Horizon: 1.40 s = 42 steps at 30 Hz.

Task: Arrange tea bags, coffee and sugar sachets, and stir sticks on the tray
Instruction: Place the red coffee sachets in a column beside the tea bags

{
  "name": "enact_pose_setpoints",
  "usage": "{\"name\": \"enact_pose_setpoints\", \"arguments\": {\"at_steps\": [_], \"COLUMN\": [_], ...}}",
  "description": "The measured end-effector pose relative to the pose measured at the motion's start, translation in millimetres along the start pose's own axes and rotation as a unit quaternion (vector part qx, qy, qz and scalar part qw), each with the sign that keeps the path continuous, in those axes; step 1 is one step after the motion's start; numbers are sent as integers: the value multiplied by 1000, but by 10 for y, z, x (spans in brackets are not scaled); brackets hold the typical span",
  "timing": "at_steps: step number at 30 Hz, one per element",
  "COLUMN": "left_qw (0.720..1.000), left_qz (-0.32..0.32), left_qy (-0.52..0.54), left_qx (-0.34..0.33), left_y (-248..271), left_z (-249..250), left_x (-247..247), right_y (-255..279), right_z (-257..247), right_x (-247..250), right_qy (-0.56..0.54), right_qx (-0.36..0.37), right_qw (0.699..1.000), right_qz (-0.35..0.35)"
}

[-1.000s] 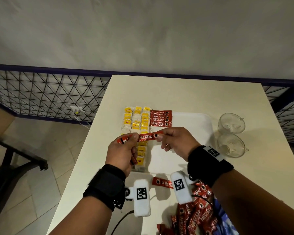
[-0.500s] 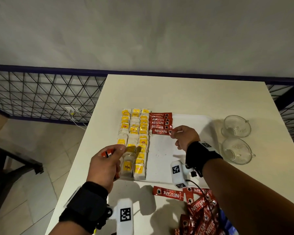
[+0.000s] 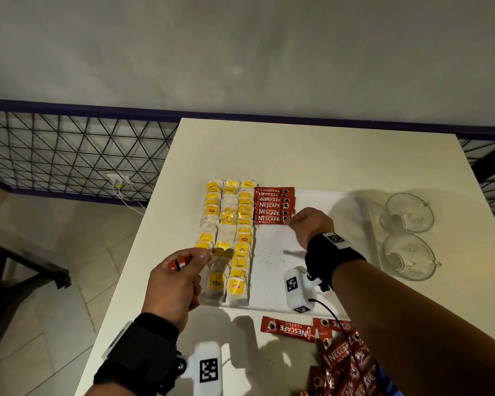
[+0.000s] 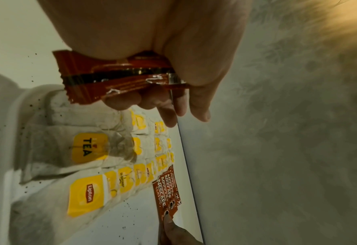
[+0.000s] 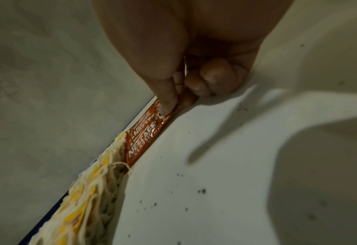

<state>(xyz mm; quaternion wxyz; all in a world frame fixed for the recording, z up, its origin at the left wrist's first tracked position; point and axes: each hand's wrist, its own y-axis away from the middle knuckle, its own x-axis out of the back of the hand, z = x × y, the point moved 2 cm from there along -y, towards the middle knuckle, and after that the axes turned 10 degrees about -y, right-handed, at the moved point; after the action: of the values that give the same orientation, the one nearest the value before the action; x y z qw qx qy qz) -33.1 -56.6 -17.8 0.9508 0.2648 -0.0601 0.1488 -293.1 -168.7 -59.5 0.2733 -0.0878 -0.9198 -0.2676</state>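
A white tray (image 3: 326, 212) lies on the table. Three columns of yellow-tagged tea bags (image 3: 229, 224) fill its left side. To their right, at the far end, red coffee sachets (image 3: 273, 205) lie in an overlapping row. My right hand (image 3: 293, 221) pinches the right end of the nearest sachet (image 5: 144, 144) of that row, low on the tray. Over the tray's near left corner, my left hand (image 3: 195, 260) grips a bundle of red sachets (image 4: 118, 76) above the tea bags. No sugar sachets or stir sticks are in view.
Two empty glass cups (image 3: 406, 212) (image 3: 407, 257) stand right of the tray. Loose coffee sachets (image 3: 287, 330) and a pile of them (image 3: 343, 367) lie on the table's near side. The table's left edge drops to the floor, and a metal grid railing (image 3: 69, 155) runs behind.
A second ago both hands held one sachet over the tray. My right hand has carried it to the near end of the sachet row. My left hand has drawn back with its bundle.
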Motion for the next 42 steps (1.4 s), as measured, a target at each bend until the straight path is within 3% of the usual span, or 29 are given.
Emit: {"name": "enact_pose_setpoints", "arguments": {"at_steps": [17, 19, 21, 24, 28, 32, 35, 42], "left_qw": [999, 999, 991, 943, 912, 907, 913, 936], "left_qz": [-31, -40, -67, -142, -160, -121, -92, -60], "left_qy": [13, 23, 99, 257, 326, 354, 350, 317], "left_qx": [-2, 15, 66, 157, 189, 195, 187, 144], "left_y": [54, 90, 102, 94, 108, 156, 171, 355], "left_z": [23, 66, 89, 126, 151, 209, 183, 277], "left_x": [3, -11, -45, -126, -254, -378, -452, -578], "right_y": [5, 29, 78, 240, 735, 1223, 1350, 1470], "right_z": [-61, -66, -63, -123, -375, -481, -426, -383], "right_x": [-16, 7, 40, 77, 29, -78, -112, 53], "right_qy": [41, 26, 3, -52, -52, 9, 84, 111], "right_qx": [0, -4, 0, 49, 170, 256, 277, 348], "right_qw": [999, 1000, 1000, 997, 979, 939, 933, 909], "right_qz": [7, 10, 19, 26, -96, -230, -213, -201]}}
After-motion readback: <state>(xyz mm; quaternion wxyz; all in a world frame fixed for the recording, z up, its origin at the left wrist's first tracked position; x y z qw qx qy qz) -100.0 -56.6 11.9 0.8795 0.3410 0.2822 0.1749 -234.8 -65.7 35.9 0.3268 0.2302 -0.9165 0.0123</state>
